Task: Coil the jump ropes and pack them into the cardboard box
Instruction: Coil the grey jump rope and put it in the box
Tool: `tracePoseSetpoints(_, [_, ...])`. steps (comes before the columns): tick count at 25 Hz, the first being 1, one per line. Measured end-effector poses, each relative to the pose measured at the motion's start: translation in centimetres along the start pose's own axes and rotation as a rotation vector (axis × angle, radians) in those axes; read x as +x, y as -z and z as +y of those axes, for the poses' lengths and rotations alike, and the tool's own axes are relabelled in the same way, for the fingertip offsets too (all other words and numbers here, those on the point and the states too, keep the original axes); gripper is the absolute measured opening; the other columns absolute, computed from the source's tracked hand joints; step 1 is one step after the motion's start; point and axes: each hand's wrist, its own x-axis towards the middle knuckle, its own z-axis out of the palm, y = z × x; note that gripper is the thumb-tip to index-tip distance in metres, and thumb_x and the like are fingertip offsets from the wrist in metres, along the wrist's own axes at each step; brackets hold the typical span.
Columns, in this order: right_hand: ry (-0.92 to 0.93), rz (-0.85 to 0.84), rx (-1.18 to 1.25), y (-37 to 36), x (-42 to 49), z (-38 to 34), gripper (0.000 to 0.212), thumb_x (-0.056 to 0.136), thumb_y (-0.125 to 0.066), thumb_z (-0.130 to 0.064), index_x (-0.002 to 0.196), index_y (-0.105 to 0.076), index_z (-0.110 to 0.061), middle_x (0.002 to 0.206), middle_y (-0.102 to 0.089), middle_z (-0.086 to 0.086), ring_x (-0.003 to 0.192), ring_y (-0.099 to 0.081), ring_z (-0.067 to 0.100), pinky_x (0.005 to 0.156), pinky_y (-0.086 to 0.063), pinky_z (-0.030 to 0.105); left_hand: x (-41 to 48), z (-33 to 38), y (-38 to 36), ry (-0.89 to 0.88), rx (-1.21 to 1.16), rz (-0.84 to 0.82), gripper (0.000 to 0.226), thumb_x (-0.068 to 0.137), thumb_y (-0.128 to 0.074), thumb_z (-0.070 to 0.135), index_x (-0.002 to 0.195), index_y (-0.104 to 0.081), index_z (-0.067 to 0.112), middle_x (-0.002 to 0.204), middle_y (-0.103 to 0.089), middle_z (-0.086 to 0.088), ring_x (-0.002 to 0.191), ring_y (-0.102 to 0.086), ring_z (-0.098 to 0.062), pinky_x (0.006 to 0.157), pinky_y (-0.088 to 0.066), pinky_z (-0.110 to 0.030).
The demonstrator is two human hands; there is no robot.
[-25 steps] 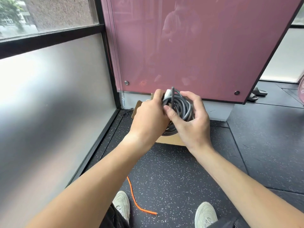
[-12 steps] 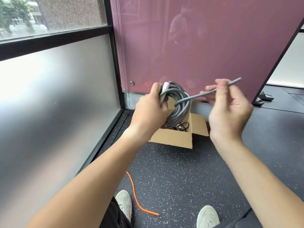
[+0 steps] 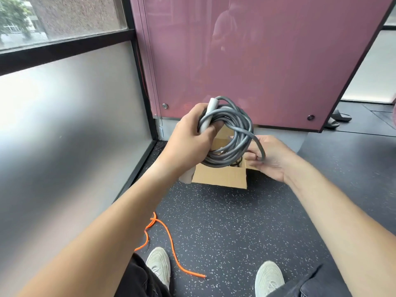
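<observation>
A coiled grey jump rope (image 3: 230, 136) with a pale grey handle (image 3: 209, 115) hangs in the air above the open cardboard box (image 3: 220, 175). My left hand (image 3: 188, 140) grips the coil and the handle together at its left side. A loose end of the rope curves down to the right, where my right hand (image 3: 271, 158) pinches it just right of the coil. Something dark lies inside the box, mostly hidden by the coil.
An orange rope (image 3: 169, 243) lies loose on the dark speckled floor near my white shoes (image 3: 158, 265). A frosted glass wall runs along the left and a mauve panel (image 3: 257, 61) stands behind the box. Dark sandals (image 3: 337, 118) sit at the far right.
My right hand has come down from shoulder height, bringing the rope's loose end around the right side of the coil. The left hand keeps its grip on the coil.
</observation>
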Motion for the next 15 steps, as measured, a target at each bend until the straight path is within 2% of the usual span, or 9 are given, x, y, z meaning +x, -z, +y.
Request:
tracePoseSetpoints(3, [0.123,-0.255,-0.014,-1.0,-0.9,-0.1,0.004,0.078,-0.076,-0.013,0.078,-0.076,-0.009,0.068,-0.041,0.011,0.046,-0.032,0.007,0.059,-0.019,0.031,-0.1,-0.1,-0.1,0.101,-0.098,-0.045,0.009,0.100,-0.059,0.020,0.095,-0.058,0.028,0.063,-0.050,0.016,0.053,-0.045,-0.007,0.054,-0.039,-0.021])
tracePoseSetpoints(4, [0.140,-0.290,-0.005,-1.1,-1.0,-0.1,0.006,0.075,-0.080,-0.016,0.076,-0.076,-0.011,0.067,-0.038,0.011,0.049,-0.033,0.008,0.062,-0.015,0.034,-0.2,-0.3,-0.3,0.121,-0.099,-0.056,0.011,0.100,-0.059,0.021,0.093,-0.058,0.029,0.065,-0.050,0.014,0.055,-0.045,-0.010,0.055,-0.040,-0.024])
tracePoseSetpoints(5, [0.138,-0.321,-0.002,-1.0,-0.9,0.0,0.016,0.073,-0.085,-0.019,0.081,-0.076,-0.009,0.072,-0.040,0.015,0.058,-0.035,0.013,0.064,-0.016,0.035,-0.2,-0.4,-0.5,0.130,-0.086,-0.065,0.012,0.100,-0.059,0.022,0.092,-0.057,0.031,0.064,-0.051,0.015,0.056,-0.046,-0.010,0.055,-0.040,-0.024])
tracePoseSetpoints(7, [0.098,-0.330,0.055,-0.8,-0.8,0.2,0.050,0.066,-0.089,-0.025,0.104,-0.069,0.001,0.095,-0.039,0.020,0.078,-0.033,0.019,0.070,-0.026,0.033,-0.3,-0.7,-1.1,0.136,-0.039,-0.052,0.010,0.099,-0.060,0.023,0.093,-0.057,0.031,0.058,-0.054,0.020,0.055,-0.047,-0.007,0.057,-0.040,-0.024])
tracePoseSetpoints(8, [0.080,-0.313,0.109,-1.1,-1.0,0.1,0.053,0.069,-0.086,-0.025,0.108,-0.064,0.003,0.095,-0.035,0.018,0.077,-0.032,0.019,0.071,-0.030,0.031,-0.3,-0.8,-1.3,0.134,0.003,-0.023,0.009,0.098,-0.060,0.024,0.093,-0.057,0.031,0.058,-0.055,0.021,0.056,-0.047,-0.004,0.058,-0.040,-0.024])
tracePoseSetpoints(10, [0.028,-0.177,0.219,-1.7,-1.3,0.0,0.023,0.089,-0.065,-0.022,0.087,-0.061,0.001,0.079,-0.033,0.012,0.061,-0.032,0.012,0.060,-0.031,0.022,-0.3,-0.9,-1.5,0.128,0.130,0.040,0.009,0.097,-0.059,0.025,0.093,-0.053,0.032,0.064,-0.057,0.017,0.058,-0.049,0.000,0.057,-0.039,-0.017])
tracePoseSetpoints(11, [0.009,-0.097,0.245,-2.1,-1.6,0.0,0.026,0.097,-0.056,-0.025,0.079,-0.061,-0.006,0.073,-0.038,0.010,0.055,-0.032,0.010,0.051,-0.030,0.019,-0.5,-0.9,-1.5,0.134,0.184,0.056,0.009,0.097,-0.058,0.024,0.093,-0.052,0.030,0.066,-0.057,0.014,0.059,-0.050,0.000,0.055,-0.038,-0.012])
tracePoseSetpoints(13, [0.041,0.036,0.223,-2.8,-2.2,-0.3,0.036,0.099,-0.058,-0.040,0.079,-0.067,-0.011,0.069,-0.058,0.007,0.052,-0.046,0.012,0.041,-0.040,0.019,-0.7,-0.9,-1.7,0.150,0.228,0.064,0.005,0.098,-0.056,0.023,0.096,-0.052,0.026,0.070,-0.059,0.011,0.060,-0.052,0.000,0.052,-0.038,-0.010])
tracePoseSetpoints(15, [0.133,0.103,0.153,-3.4,-3.0,-0.5,0.040,0.094,-0.062,-0.048,0.081,-0.072,-0.012,0.071,-0.069,0.006,0.059,-0.062,0.015,0.052,-0.055,0.023,-0.9,-1.0,-1.8,0.167,0.224,0.071,0.003,0.098,-0.055,0.023,0.098,-0.053,0.025,0.072,-0.060,0.010,0.061,-0.053,0.000,0.052,-0.038,-0.009])
